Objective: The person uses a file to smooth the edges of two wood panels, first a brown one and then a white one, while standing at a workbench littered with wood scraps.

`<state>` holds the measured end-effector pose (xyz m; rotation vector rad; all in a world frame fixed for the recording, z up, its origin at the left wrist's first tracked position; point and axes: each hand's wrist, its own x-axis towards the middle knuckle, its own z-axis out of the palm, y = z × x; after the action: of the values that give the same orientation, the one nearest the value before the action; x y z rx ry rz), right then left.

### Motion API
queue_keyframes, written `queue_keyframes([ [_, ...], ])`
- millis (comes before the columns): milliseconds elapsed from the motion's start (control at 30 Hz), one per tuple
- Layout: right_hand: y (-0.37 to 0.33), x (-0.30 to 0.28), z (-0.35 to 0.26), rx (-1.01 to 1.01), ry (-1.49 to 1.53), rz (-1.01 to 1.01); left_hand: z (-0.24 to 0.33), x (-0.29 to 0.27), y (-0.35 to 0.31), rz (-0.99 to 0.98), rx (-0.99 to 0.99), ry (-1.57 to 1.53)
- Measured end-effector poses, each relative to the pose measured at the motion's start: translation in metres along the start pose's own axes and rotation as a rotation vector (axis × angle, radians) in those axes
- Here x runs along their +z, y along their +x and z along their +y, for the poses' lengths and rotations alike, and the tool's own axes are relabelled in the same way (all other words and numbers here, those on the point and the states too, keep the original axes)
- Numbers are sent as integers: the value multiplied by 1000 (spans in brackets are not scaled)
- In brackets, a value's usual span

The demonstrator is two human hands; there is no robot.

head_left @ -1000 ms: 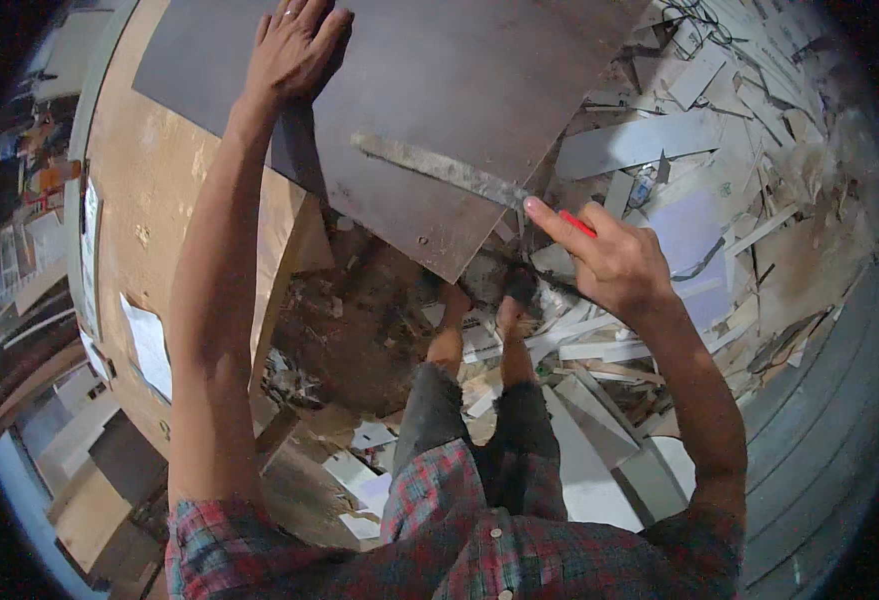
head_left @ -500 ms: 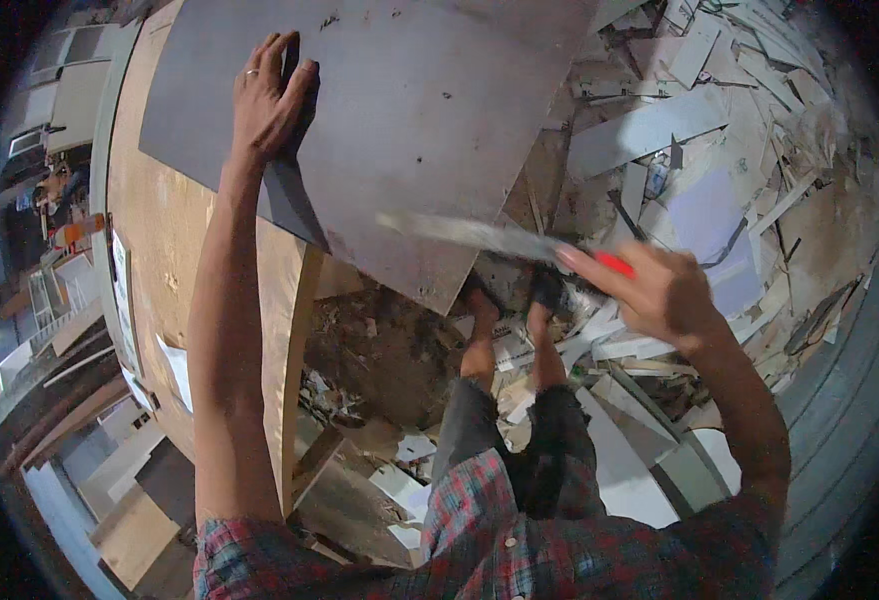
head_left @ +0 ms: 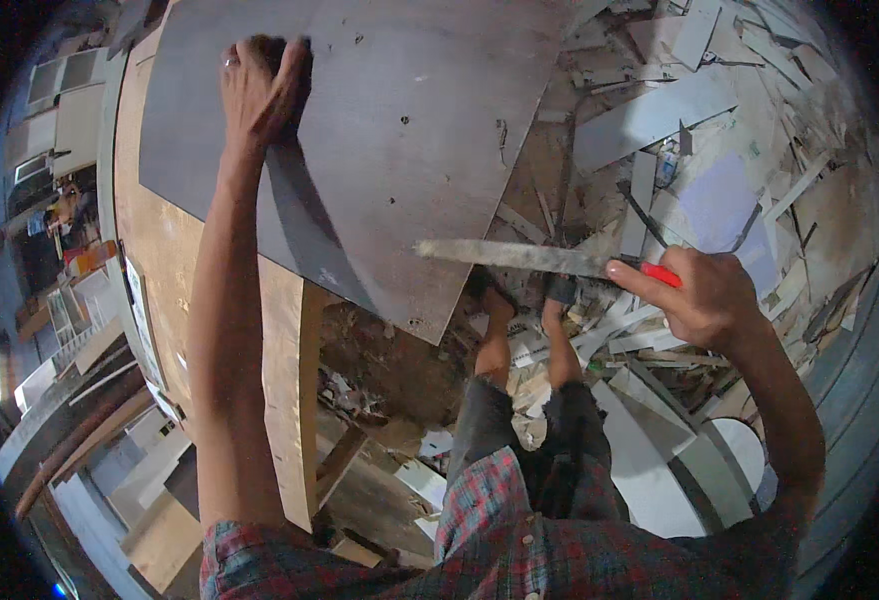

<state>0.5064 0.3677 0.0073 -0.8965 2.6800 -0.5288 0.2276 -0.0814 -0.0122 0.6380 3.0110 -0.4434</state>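
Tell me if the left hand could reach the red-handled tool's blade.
Probably: nothing visible stands between the left hand and the blade, whose tip appears over the gray board beneath that hand.

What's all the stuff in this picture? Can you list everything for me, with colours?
Large flat panel: one, grey, top middle, overlapping the bench
Long flat-bladed tool with red handle: one, dusty grey blade, across the panel's near corner
Wooden bench: one, tan, left
Flat scrap boards: too jumbled to count, mostly white, floor at right
Smooth flat sheet: one, pale lavender, among those scraps
Mixed boards: several, tan, brown and white, lower left
Ridged surface: one, grey, right edge
Plaid shirt: one, red and grey, bottom
Shorts: one pair, dark, bottom middle
Left hand: one, ringed, on the panel
Right hand: one, bare, gripping the red handle
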Motion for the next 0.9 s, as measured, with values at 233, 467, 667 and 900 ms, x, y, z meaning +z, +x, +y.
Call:
queue_keyframes([
  [233,91,-1,24,-75,-108,250,8,33,21,268,12,-345],
  [467,32,-12,48,7,-57,85,13,10,2,241,-6,-317],
  [667,111,-14,54,-90,-145,328,18,15,13,228,-9,-299],
  [900,35,-8,60,28,-96,157,17,7,-1,180,-88,-375],
])
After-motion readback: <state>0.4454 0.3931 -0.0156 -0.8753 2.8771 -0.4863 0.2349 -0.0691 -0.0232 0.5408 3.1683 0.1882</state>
